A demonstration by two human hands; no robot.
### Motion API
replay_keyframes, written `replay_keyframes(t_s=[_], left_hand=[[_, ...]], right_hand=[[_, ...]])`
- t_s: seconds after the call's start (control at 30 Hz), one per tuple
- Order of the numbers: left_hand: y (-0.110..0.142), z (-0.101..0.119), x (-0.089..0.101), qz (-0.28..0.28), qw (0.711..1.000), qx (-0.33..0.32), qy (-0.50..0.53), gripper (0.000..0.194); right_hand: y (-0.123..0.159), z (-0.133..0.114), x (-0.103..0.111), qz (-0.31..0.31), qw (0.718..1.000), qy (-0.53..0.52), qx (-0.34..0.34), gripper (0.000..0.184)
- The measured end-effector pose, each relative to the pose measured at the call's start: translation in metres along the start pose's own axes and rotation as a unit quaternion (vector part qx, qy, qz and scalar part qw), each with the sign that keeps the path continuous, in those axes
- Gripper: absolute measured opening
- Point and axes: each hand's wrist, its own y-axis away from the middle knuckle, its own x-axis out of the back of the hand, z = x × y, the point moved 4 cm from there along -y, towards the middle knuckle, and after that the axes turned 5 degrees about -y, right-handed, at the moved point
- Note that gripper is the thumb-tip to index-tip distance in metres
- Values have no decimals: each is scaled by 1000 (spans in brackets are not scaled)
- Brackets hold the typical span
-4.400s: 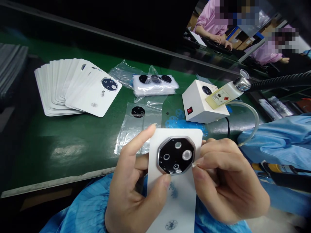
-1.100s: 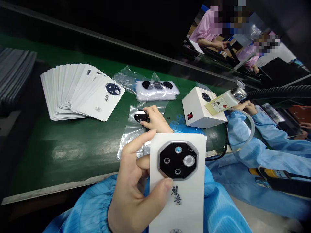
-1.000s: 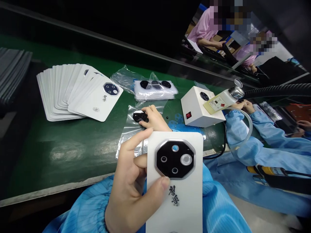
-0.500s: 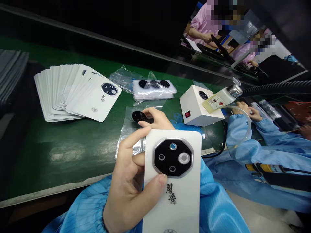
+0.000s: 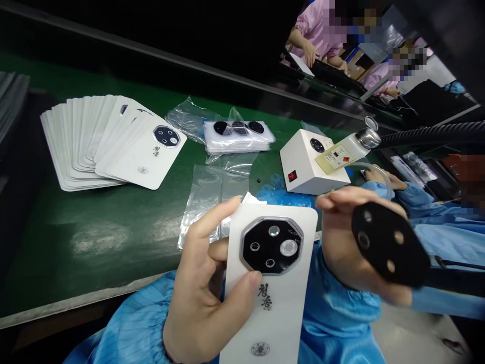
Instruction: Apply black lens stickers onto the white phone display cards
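Left hand (image 5: 200, 283): fingers clenched around a white card (image 5: 288, 318), held above the table.
Right hand (image 5: 352, 242): fingers grasping a black plate with holes (image 5: 390, 242), just beside the card.
Table (image 5: 94, 247): green, carrying fanned white cards (image 5: 87, 141) and a white box (image 5: 303, 167).

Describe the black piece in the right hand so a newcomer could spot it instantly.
Over the green workbench, near the white switch box, find the right hand. It holds a flat black plate with four round holes, rimless, unlike the silver-edged panel on the white card.
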Motion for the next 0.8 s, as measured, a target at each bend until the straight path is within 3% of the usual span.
replay_keyframes(t_s=[0.1, 0.23, 0.6, 0.8], left_hand=[[0, 0, 0, -3, 1000, -4, -11, 62], [0, 0, 0, -6, 1000, -2, -5, 63], [2, 0, 2, 19, 996, -23, -89, 62], [-1, -4, 3, -3, 994, -11, -109, 60]], right_hand=[[5, -22, -10, -28, 990, 120, 66, 47], [8, -32, -18, -41, 978, 192, 65, 41], [5, -29, -20, -89, 969, 208, 97, 48], [2, -37, -31, -179, 915, 358, 60, 39]])
